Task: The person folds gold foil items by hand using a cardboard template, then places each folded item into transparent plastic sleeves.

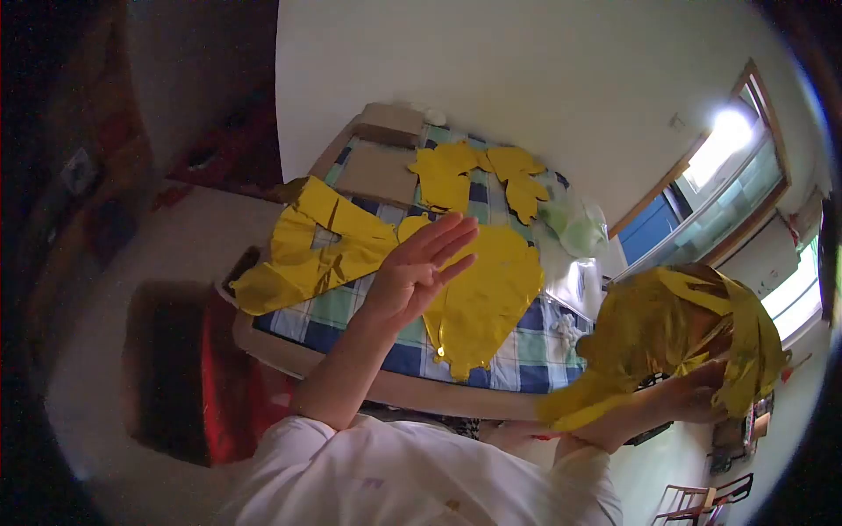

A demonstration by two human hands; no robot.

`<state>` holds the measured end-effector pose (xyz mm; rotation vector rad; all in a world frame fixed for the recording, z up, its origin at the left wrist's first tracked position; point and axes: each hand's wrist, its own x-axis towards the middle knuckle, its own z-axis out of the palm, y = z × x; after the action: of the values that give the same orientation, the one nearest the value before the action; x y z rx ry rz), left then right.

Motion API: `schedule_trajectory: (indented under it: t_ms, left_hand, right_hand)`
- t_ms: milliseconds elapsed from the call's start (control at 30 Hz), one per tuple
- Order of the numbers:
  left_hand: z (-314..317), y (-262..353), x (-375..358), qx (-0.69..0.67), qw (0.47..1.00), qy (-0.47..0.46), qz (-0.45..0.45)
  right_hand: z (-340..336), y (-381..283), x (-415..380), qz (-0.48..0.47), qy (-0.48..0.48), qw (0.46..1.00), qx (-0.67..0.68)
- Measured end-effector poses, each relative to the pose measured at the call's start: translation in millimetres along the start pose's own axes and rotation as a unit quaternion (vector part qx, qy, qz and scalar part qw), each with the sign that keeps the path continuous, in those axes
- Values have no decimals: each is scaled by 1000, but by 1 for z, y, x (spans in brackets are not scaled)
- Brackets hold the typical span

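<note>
My left hand (pixel 419 272) is raised above the bed, its fingers stretched out and apart, with nothing in it. Below and behind it lies a flat gold foil balloon (pixel 491 294), uninflated. A second gold foil balloon (pixel 329 232), shaped like a letter A, is spread at the bed's left side. Off to the right, my right hand (pixel 697 396) grips a crumpled bundle of gold foil balloons (pixel 653 324), whose loose strips hang over the wrist. The bundle partly hides the fingers.
More flat gold foil pieces (pixel 447 175) lie toward the back of the plaid bed (pixel 421 359). Cardboard (pixel 381 174) rests at the back left. Clear plastic bags (pixel 574 228) are on the right side. A red object (pixel 232 386) stands left of the bed.
</note>
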<state>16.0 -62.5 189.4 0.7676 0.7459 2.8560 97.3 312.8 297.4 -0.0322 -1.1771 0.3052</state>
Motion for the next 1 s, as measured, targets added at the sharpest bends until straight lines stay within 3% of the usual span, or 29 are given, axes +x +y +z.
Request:
schedule_trajectory:
  t_ms: [733, 933, 1000]
  left_hand:
    - [38, 14, -28, -14, 998, -61, 29]
    - [53, 23, -34, -7, 999, -37, 32]
    - [39, 17, -28, -29, 988, -132, 78]
  right_hand:
    - [-43, -9, 12, 20, 22, 999, 22]
    - [-49, -11, 11, 22, 23, 999, 20]
    - [-51, -13, 11, 22, 21, 999, 22]
